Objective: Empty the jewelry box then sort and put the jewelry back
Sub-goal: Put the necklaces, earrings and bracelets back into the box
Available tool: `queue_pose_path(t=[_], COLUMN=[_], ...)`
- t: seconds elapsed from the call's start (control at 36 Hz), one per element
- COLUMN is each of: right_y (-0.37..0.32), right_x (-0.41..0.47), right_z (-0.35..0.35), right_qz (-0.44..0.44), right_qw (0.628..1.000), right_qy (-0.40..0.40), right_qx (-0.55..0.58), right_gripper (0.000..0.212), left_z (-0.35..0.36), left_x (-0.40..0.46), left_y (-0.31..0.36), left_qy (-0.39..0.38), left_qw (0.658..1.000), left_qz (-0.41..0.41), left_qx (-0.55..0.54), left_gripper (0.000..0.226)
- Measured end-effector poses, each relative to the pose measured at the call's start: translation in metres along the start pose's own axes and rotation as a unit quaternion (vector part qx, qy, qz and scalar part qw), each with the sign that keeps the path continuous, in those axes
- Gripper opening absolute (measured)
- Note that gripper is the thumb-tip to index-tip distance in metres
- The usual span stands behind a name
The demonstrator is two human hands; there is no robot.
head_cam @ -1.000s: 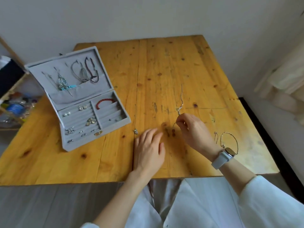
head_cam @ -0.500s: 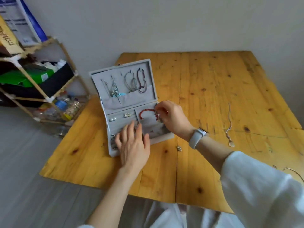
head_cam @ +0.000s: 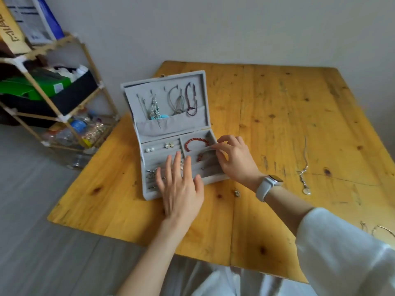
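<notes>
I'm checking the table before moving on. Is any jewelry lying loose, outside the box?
Yes. A small earring lies just in front of the box. A pendant necklace is stretched out on the table to the right, and a bangle sits near the right edge. All are outside the box.

The left hand point(head_cam: 180, 189) is lying flat, fingers straight and spread, forearm reaching forward. The right hand point(head_cam: 234, 159) is curling its fingers, thumb and forefinger pinching, wrist bent leftward.

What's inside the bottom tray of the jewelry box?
Jewelry box tray: pearl studs, a red bead bracelet, small silver pieces. The left hand and right hand cover the rest.
</notes>
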State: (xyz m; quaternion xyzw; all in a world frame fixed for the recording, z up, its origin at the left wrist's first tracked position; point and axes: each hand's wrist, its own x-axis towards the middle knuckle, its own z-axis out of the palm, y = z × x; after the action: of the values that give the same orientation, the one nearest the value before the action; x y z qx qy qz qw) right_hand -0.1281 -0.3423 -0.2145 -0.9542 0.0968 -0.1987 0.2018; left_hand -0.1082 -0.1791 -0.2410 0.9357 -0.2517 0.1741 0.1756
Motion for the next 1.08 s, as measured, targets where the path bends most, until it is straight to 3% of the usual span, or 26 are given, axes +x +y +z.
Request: queue_pose_path(t=[0.14, 0.28, 0.44, 0.61, 0.86, 1.0, 1.08], right_y=[0.022, 0.055, 0.099, 0.127, 0.143, 0.139, 0.135], right_x=[-0.047, -0.114, -0.182, -0.209, -0.201, -0.197, -0.198], right_z=[-0.033, -0.07, -0.114, -0.142, -0.146, -0.144, -0.143], right_qz=[0.057, 0.156, 0.212, 0.212, 0.295, 0.284, 0.25], right_qw=[0.996, 0.983, 0.976, 0.961, 0.934, 0.926, 0.943], right_qy=[0.045, 0.066, 0.02, -0.051, -0.098, -0.136, -0.112], right_qx=[0.057, 0.072, -0.044, -0.172, -0.175, -0.208, -0.191], right_gripper=[0.023, 0.022, 0.021, 0.025, 0.02, 0.021, 0.02], left_z=[-0.007, 0.006, 0.027, 0.036, 0.032, 0.03, 0.032], left_x=[-0.018, -0.05, -0.08, -0.086, -0.084, -0.084, -0.085], left_y=[0.051, 0.119, 0.17, 0.172, 0.174, 0.175, 0.175], left_qy=[0.001, -0.076, -0.171, -0.199, -0.222, -0.225, -0.213], left_qw=[0.995, 0.968, 0.954, 0.948, 0.942, 0.942, 0.944], left_qz=[0.065, 0.156, 0.223, 0.243, 0.247, 0.248, 0.248], left_qx=[-0.081, -0.179, -0.103, -0.053, -0.042, -0.041, -0.044], left_gripper=[0.047, 0.043, 0.049, 0.055, 0.061, 0.063, 0.058])
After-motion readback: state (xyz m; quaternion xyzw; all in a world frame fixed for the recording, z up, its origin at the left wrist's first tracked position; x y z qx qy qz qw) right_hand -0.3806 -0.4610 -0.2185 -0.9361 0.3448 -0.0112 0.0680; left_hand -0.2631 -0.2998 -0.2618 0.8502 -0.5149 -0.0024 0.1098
